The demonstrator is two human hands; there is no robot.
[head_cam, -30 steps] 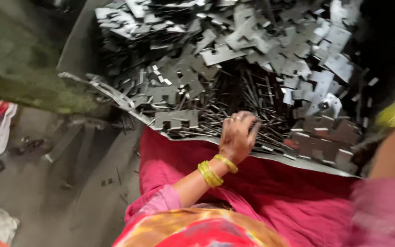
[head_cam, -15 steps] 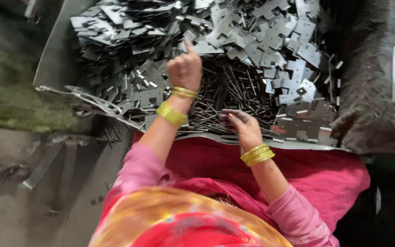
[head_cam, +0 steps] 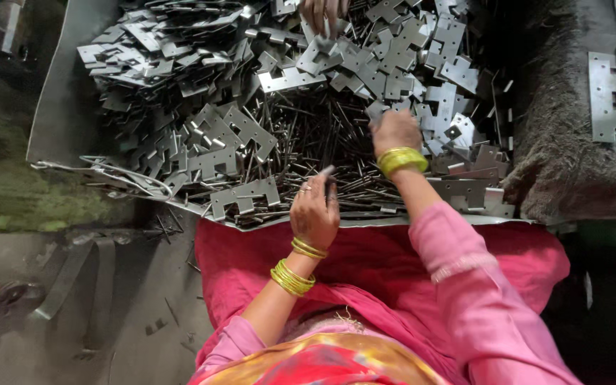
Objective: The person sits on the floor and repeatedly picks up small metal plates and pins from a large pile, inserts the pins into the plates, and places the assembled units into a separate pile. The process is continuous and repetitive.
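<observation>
My left hand [head_cam: 315,212] hovers over the near edge of a heap of thin metal pins [head_cam: 322,135], fingers pinched on one thin pin whose tip sticks up. My right hand [head_cam: 393,132] reaches further in, knuckles up, fingers curled down among grey hinge plates [head_cam: 237,132] at the pile's right side. What those fingers hold is hidden. Both wrists carry yellow bangles. The plates and pins lie on a metal sheet [head_cam: 58,107].
Another person's hand [head_cam: 322,11] works at the top of the pile. Pink cloth [head_cam: 365,264] covers my lap below the sheet. A rough dark mat [head_cam: 565,142] with more hinge plates [head_cam: 611,93] lies at the right. Dirty floor with scrap strips is at the left.
My left hand has drawn back from deep in the pile to its near edge and now pinches a pin. My right hand has moved further in and to the right.
</observation>
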